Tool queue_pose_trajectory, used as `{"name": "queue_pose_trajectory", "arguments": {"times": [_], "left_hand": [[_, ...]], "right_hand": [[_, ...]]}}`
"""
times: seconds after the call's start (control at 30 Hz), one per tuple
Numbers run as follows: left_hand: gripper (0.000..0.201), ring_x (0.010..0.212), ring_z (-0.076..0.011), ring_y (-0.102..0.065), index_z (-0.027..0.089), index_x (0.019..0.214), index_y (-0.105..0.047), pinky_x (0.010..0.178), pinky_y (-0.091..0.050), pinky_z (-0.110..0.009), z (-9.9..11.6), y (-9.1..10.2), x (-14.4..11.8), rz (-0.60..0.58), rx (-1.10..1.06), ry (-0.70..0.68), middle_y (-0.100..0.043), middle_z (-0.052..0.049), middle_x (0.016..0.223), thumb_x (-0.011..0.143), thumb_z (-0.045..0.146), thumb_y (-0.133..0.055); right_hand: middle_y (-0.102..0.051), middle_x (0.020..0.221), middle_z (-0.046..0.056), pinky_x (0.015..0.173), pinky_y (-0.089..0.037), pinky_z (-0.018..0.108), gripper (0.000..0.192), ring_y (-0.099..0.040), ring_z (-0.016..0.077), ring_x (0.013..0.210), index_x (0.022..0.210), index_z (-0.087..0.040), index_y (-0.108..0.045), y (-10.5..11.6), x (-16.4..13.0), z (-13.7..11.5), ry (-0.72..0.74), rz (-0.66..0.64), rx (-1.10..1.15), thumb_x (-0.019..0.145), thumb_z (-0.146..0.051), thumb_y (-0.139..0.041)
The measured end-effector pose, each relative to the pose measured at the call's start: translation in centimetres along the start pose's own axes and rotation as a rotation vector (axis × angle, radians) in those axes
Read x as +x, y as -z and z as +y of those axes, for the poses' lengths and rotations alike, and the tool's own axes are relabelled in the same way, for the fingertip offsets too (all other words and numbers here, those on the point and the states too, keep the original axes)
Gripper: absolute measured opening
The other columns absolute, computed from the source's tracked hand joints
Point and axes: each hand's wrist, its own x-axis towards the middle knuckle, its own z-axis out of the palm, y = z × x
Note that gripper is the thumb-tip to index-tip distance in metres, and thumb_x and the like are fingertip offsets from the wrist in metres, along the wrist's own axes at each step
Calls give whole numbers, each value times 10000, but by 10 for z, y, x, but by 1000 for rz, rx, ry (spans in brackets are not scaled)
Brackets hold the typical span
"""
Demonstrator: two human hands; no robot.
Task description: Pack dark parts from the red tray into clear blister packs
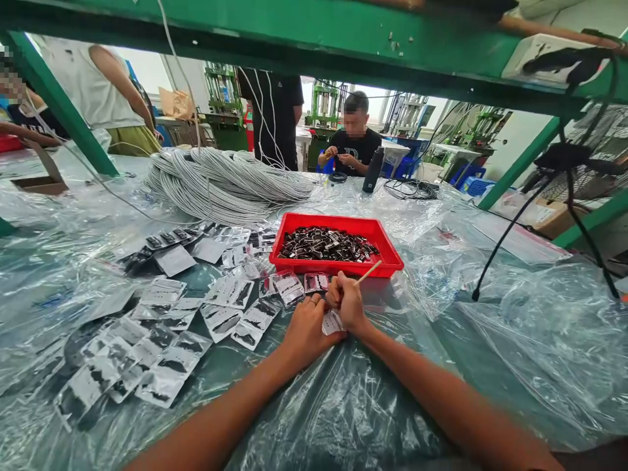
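My right hand (347,302) is closed in a fist round a thin pale stick (369,275), whose end slants up to the right. Beside it, my left hand (307,327) holds a small clear plastic bag (333,322) with a white label, thumb at its near edge and fingers at its far side. The two hands meet at the bag, and their fingertips partly hide each other. Just beyond them stands a red tray (338,268) heaped with small dark, shiny metal-looking pieces (328,243). Other small filled bags (288,288) lie left of my hands.
Filled bags (171,369) spread over the plastic-covered table (392,405) at left. Behind lie a large grey cable coil (210,183) and a black bottle (373,170). A green frame (294,33) crosses overhead; black cables (505,235) hang at right. A co-worker (356,140) sits opposite; others stand behind.
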Motion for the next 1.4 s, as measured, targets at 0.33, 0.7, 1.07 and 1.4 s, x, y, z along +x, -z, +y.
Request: {"name": "queue_pose_trajectory", "arguments": {"times": [0.33, 0.7, 1.07, 1.4], "left_hand": [[422, 1040, -328, -573, 160, 1012, -620, 902, -449, -460, 3, -3, -4, 1, 57, 22, -610, -129, 1060, 835, 542, -623], [479, 1128, -314, -539, 145, 1070, -609, 957, -455, -425, -8, 8, -16, -41, -113, 35, -586, -130, 1111, 704, 385, -803], [423, 1065, -302, -573, 190, 1019, -606, 917, -463, -421, -4, 7, -13, -36, -66, 78, -609, -97, 1046, 691, 388, -783], [383, 1035, -303, -584, 171, 981, -611, 867, -464, -401, -4, 8, -13, -29, -77, 99, -613, -110, 1025, 721, 412, -756]], "right_hand": [[-252, 375, -84, 363, -102, 244, 506, -191, 54, 326, 435, -220, -366, 14, -31, -18, -277, -219, -158, 813, -499, -553], [-200, 392, -95, 362, -130, 222, 510, -129, 47, 339, 450, -216, -322, -4, -8, -19, -150, -104, 94, 770, -512, -587], [-248, 411, -79, 388, -131, 246, 526, -179, 51, 359, 442, -220, -350, -18, -12, -4, -38, -88, -65, 805, -539, -557], [-256, 384, -75, 383, -138, 245, 511, -209, 57, 351, 426, -228, -338, -18, -15, 8, -16, -28, -136, 797, -515, -541]]}}
